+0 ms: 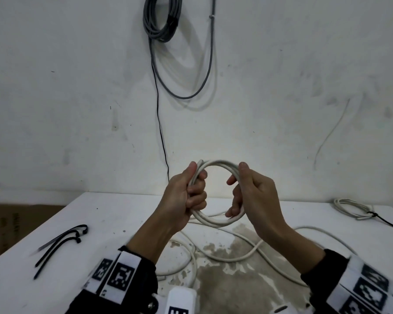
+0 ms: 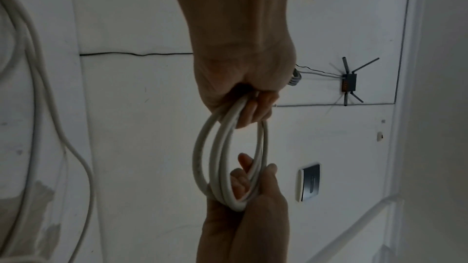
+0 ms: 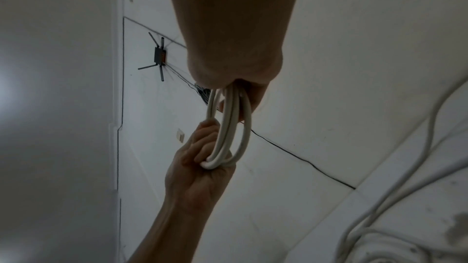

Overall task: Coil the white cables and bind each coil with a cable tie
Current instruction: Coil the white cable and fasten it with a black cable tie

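The left hand (image 1: 186, 196) grips the left side of the white cable coil (image 1: 216, 219) above the bench (image 1: 114, 214), fingers curled round its turns, so the loops cannot spring apart. The right hand (image 1: 252, 196) curls round the right side, probably to lay on another turn from the slack (image 1: 254, 250) trailing nearer; black cable ties (image 1: 61, 241) wait at left.

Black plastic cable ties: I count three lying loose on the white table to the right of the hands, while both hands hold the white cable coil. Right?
Not quite. The black plastic cable ties lie on the white table to the left of the hands, as the head view shows. The rest holds: left hand and right hand both grip the white cable coil.
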`<state>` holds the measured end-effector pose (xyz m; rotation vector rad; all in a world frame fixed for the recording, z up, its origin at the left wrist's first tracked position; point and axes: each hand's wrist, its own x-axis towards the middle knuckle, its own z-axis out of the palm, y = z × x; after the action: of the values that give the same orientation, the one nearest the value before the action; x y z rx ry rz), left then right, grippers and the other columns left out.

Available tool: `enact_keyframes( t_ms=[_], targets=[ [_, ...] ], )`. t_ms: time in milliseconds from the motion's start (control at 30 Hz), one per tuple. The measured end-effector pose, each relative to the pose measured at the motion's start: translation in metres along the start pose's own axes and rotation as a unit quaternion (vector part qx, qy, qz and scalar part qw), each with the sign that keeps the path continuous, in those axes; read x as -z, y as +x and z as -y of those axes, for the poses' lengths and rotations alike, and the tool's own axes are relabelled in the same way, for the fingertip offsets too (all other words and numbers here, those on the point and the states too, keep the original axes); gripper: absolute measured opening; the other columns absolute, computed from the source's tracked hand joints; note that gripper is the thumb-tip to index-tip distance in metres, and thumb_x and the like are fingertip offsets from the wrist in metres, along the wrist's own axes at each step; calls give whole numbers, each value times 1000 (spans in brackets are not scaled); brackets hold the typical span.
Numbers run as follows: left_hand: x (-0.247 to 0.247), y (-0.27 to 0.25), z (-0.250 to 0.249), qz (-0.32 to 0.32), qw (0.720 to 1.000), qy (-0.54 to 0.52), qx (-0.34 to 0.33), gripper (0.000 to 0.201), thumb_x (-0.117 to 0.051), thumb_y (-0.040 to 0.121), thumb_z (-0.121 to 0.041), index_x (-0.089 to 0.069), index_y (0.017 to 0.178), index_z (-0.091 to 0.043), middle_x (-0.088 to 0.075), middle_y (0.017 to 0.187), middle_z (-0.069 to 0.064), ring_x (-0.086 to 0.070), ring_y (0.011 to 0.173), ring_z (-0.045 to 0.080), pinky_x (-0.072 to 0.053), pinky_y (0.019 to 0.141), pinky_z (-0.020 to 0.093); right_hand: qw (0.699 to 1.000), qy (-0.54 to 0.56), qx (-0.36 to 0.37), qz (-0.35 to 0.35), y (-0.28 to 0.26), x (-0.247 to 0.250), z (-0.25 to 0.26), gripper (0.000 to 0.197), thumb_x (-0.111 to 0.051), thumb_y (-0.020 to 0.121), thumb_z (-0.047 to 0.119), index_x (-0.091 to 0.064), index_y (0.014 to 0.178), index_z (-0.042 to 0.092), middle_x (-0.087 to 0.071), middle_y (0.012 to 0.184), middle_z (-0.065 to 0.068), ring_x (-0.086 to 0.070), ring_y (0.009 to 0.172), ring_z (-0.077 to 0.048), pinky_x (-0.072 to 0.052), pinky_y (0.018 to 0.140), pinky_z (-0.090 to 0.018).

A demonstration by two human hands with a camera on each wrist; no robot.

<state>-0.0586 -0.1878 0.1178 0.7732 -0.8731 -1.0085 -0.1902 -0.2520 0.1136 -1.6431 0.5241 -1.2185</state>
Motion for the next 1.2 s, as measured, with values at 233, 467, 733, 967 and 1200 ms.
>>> enact_keyframes(
  t_ms=[233,467,733,967,1200],
  targets=[
    [9,-5,-5,30,983,134,122,48,-36,95,-42,-38,55,-16,-23,34,-10,-16,26,3,-13,33,17,973,-179,92,110,5,17,-6,30,-46,95,12,-61,118,23,-69,80,-4,-67,73,-15,-53,72,-31],
    [-1,-9,-8,89,971,159,156,48,-40,91,-44,-44,50,-19,-23,33,-11,-15,27,3,-12,35,18,980,-69,142,124,-2,7,-2,14,-63,86,5,-74,93,9,-72,77,-9,-71,70,-20,-60,60,-36],
    [-7,-10,-10,109,971,116,181,39,-44,80,-48,-41,57,-16,-24,33,-11,-18,24,1,-13,32,15,975,-51,207,56,0,9,0,8,-66,77,5,-74,80,4,-73,82,-4,-70,78,-18,-58,75,-44],
    [-4,-9,-11,135,970,43,198,39,-40,84,-41,-47,55,-14,-27,32,-10,-22,21,-1,-14,31,15,985,1,140,102,-5,6,3,14,-55,88,-6,-61,80,4,-69,86,-9,-71,75,-15,-57,75,-30],
    [-9,-12,-11,99,973,83,190,39,-39,88,-40,-42,60,-13,-25,33,-9,-19,21,1,-15,29,14,987,-35,113,105,-4,6,0,11,-45,96,6,-48,86,6,-67,87,-12,-70,79,-17,-58,68,-29]
  ],
)
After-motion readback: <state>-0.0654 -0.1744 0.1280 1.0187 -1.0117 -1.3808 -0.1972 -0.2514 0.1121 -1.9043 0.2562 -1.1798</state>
